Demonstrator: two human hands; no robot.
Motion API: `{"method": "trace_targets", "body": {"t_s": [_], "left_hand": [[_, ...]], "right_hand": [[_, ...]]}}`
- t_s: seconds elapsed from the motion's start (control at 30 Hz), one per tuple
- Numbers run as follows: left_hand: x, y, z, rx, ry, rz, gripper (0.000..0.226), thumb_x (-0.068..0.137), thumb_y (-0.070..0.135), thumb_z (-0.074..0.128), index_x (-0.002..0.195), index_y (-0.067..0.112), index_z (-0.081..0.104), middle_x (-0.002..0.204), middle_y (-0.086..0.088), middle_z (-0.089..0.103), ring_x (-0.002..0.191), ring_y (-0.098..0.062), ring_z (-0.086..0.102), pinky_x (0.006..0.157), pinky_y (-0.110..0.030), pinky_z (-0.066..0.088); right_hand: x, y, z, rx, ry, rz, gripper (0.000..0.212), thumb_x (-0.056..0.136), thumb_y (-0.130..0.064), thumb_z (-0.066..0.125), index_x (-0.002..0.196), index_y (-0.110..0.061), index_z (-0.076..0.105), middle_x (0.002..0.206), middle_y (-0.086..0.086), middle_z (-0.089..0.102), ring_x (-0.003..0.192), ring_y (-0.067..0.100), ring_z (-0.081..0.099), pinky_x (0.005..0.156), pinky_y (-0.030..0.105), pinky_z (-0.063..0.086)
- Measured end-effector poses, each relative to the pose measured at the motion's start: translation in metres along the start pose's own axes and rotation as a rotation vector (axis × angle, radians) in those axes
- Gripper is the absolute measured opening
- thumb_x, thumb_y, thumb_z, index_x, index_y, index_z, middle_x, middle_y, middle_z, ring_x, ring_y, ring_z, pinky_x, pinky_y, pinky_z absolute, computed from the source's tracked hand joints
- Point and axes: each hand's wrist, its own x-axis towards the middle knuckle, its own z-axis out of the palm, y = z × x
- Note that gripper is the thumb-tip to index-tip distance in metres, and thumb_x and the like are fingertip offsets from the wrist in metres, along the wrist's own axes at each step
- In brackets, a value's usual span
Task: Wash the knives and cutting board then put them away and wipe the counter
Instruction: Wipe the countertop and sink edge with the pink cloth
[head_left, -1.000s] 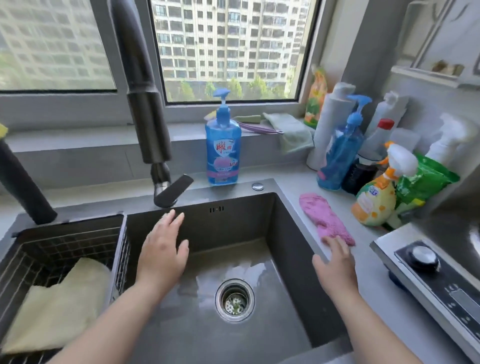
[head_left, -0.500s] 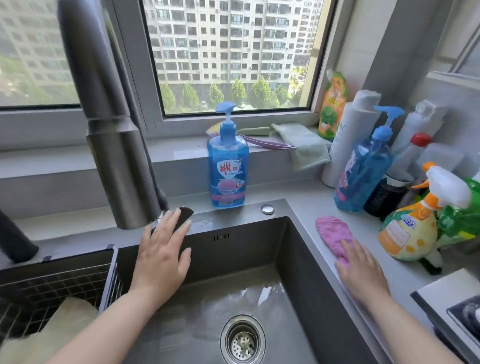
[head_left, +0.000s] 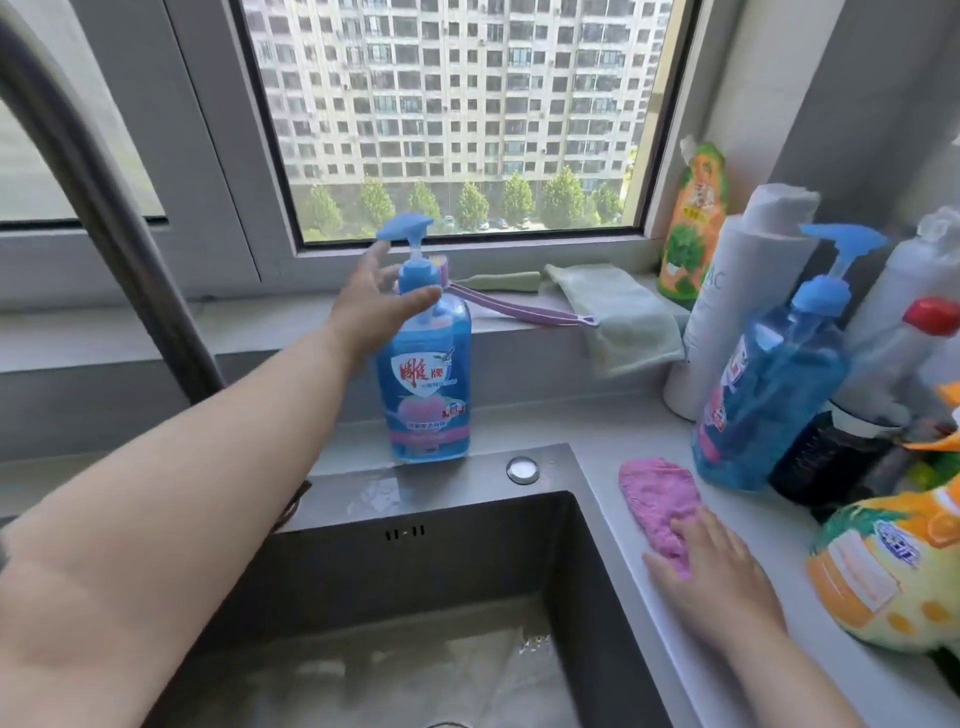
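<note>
My left hand (head_left: 376, 296) is stretched out over the sink toward the windowsill, fingers straight, in front of the neck of a blue pump bottle of dish soap (head_left: 428, 384). The bottle stands on the counter behind the sink (head_left: 441, 561). My right hand (head_left: 711, 577) lies flat on the grey counter (head_left: 613, 415), its fingers resting on the near end of a pink cloth (head_left: 657, 499). No knife or cutting board is in view.
A dark faucet neck (head_left: 104, 208) arcs at the left. On the sill lie a purple brush (head_left: 519, 309) and a pale green cloth (head_left: 618, 312). Several bottles (head_left: 769, 374) and a yellow spray bottle (head_left: 893, 566) crowd the right counter.
My left hand has risen from the sink's back edge up to the soap bottle's neck. My right hand has stayed on the pink cloth. The view has moved closer to the window.
</note>
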Motion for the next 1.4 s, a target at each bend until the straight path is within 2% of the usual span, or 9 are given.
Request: {"method": "trace_targets", "body": {"t_s": [0.13,0.23,0.33,0.53,0.8,0.93,1.03,1.3,1.4], "left_hand": [[0.015,0.000,0.002,0.094,-0.036,0.101,0.040,0.081,0.004,0.064,0.120,0.001,0.053,0.087,0.004,0.061,0.074,-0.004,0.057,0.061,-0.006,0.046],[0.013,0.000,-0.009,0.080,-0.006,0.131,0.029,0.079,0.005,0.067,0.106,0.009,0.058,0.078,0.008,0.058,0.064,0.002,0.057,0.059,-0.008,0.046],[0.007,-0.001,-0.025,-0.002,0.109,0.188,0.022,0.077,0.006,0.069,0.096,0.012,0.060,0.078,0.006,0.059,0.062,0.001,0.057,0.061,-0.010,0.049],[-0.002,0.011,-0.046,-0.048,0.269,0.331,0.025,0.077,0.008,0.071,0.098,0.011,0.057,0.079,0.006,0.059,0.067,-0.003,0.057,0.068,-0.017,0.050],[-0.003,0.002,-0.063,-0.043,0.369,0.303,0.022,0.080,0.015,0.068,0.099,0.014,0.057,0.077,0.010,0.058,0.061,0.004,0.057,0.062,-0.012,0.048],[-0.002,0.009,-0.069,-0.031,0.405,0.348,0.014,0.079,0.019,0.070,0.086,0.022,0.058,0.078,0.012,0.058,0.066,0.002,0.055,0.065,-0.013,0.048],[0.001,0.011,-0.073,-0.066,0.462,0.346,0.017,0.078,0.022,0.071,0.077,0.028,0.055,0.073,0.012,0.057,0.063,0.001,0.053,0.065,-0.015,0.046],[0.004,0.003,-0.067,-0.075,0.449,0.315,0.015,0.079,0.023,0.070,0.086,0.021,0.057,0.075,0.013,0.057,0.061,0.004,0.055,0.062,-0.012,0.047],[0.004,0.000,-0.062,-0.038,0.411,0.328,0.022,0.080,0.023,0.069,0.096,0.015,0.056,0.075,0.012,0.057,0.065,0.002,0.055,0.062,-0.012,0.046]], "right_hand": [[0.015,-0.001,-0.004,0.009,0.051,-0.012,0.035,0.092,-0.041,0.046,0.116,-0.016,0.046,0.127,0.004,0.044,0.119,0.022,0.038,0.097,0.028,0.031],[0.029,-0.010,0.004,0.142,0.086,-0.043,0.038,0.092,-0.026,0.049,0.126,-0.011,0.042,0.137,0.010,0.039,0.128,0.025,0.034,0.105,0.030,0.026],[0.055,-0.035,0.007,0.153,0.055,-0.075,0.052,0.095,-0.019,0.041,0.143,-0.010,0.024,0.153,0.010,0.020,0.139,0.026,0.023,0.111,0.029,0.018],[0.084,-0.127,0.027,0.055,0.029,-0.217,0.051,0.095,-0.015,0.038,0.144,-0.011,0.022,0.153,0.013,0.018,0.136,0.028,0.025,0.106,0.028,0.023],[0.028,-0.229,0.060,0.012,-0.157,-0.847,0.052,0.094,-0.011,0.037,0.144,-0.015,0.025,0.157,0.009,0.009,0.142,0.025,0.013,0.113,0.032,0.013],[0.055,-0.213,0.049,0.119,-0.083,-0.497,0.049,0.092,-0.005,0.036,0.140,-0.013,0.032,0.151,0.010,0.025,0.134,0.026,0.031,0.107,0.033,0.028],[0.056,-0.231,0.060,0.120,0.042,-0.262,0.050,0.094,-0.005,0.027,0.144,-0.005,0.020,0.154,0.013,0.012,0.140,0.027,0.018,0.114,0.034,0.015],[0.027,-0.227,0.056,0.031,-0.242,-1.023,0.056,0.088,0.000,0.043,0.142,-0.016,0.034,0.154,0.004,0.021,0.139,0.022,0.022,0.110,0.030,0.023],[0.054,-0.179,0.039,0.019,-0.231,-0.877,0.057,0.088,0.001,0.041,0.140,-0.021,0.037,0.154,-0.001,0.023,0.138,0.020,0.027,0.109,0.029,0.028]]}}
